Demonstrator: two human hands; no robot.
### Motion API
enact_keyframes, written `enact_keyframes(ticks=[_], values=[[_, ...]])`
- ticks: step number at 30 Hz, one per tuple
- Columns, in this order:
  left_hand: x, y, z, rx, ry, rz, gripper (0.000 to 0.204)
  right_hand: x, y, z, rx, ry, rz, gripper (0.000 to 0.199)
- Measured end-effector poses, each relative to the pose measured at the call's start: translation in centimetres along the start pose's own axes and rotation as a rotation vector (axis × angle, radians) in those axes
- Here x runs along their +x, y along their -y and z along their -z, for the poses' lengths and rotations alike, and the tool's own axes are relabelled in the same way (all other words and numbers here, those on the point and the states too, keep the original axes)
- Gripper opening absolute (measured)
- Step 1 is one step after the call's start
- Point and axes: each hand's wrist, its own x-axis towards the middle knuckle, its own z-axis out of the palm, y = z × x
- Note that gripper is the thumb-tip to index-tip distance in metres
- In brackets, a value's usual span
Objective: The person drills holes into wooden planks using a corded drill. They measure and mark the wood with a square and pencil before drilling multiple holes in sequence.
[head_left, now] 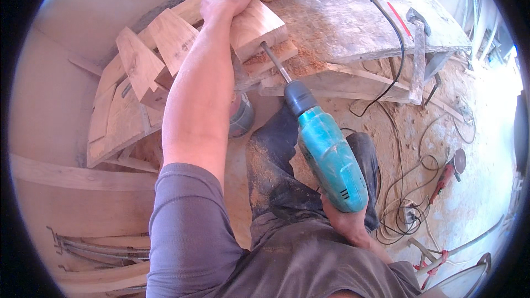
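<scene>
My left hand [227, 1] presses on top of a thick wooden block [259, 22], fingers wrapped over its far part. In my right hand [343, 218] is a teal power drill [331, 157], gripped low at its handle; the drill body hides most of those fingers. Its long bit [276, 62] reaches into a round hole in the block's near end face. Under the block lies another wooden piece [286, 54], with sawdust [309, 65] beside it on the workbench [348, 22].
More cut wooden blocks [141, 66] stand left of my forearm. A hammer [418, 49] leans at the bench's right edge, near a red pencil-like stick [399, 19]. On the floor lie an angle grinder [448, 174] and tangled cables [395, 215]. A bucket [242, 116] sits beneath the bench.
</scene>
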Motion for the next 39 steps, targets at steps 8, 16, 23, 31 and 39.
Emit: enact_keyframes(ticks=[8,16,23,31,39], values=[[-1.1,-0.4,0.6,-0.029,-0.003,0.015,0.068,-0.1,-0.7,-0.2,0.010,-0.017,-0.012,0.009],[-0.8,-0.4,0.5,0.006,-0.019,0.018,0.067,-0.5,-1.4,-0.5,0.195,-0.025,-0.335,0.020],[-0.1,-0.3,0.4,0.020,-0.003,-0.001,0.067,-0.5,-1.1,-0.6,0.176,0.032,-0.205,0.024],[-0.1,0.0,0.2,-0.019,-0.011,0.030,0.068,0.0,-0.1,-0.3,0.148,0.033,-0.183,0.023],[1.9,0.4,-1.0,-0.130,-0.071,0.099,0.082,-0.9,-0.9,1.7,0.145,0.092,-0.253,0.032]])
